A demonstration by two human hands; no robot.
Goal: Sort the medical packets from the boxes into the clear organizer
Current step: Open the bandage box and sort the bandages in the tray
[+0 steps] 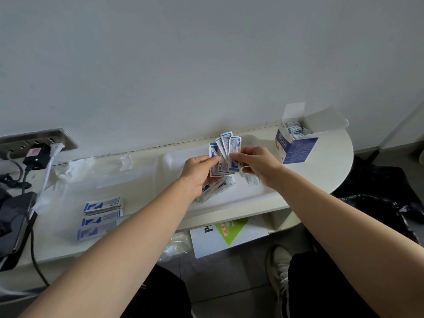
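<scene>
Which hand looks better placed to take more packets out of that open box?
Probably the right hand: the open box stands on its side of the table, just beyond it, while the left hand grips the fanned packets and is farther off, though the right pinches one of them too.

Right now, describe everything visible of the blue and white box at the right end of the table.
The box looks like thin cardboard, white in front with a blue label, blue with small print on its side. It stands upright on the white table by the wall, top flaps open, small packets showing inside. The right hand is near but apart from it.
</scene>
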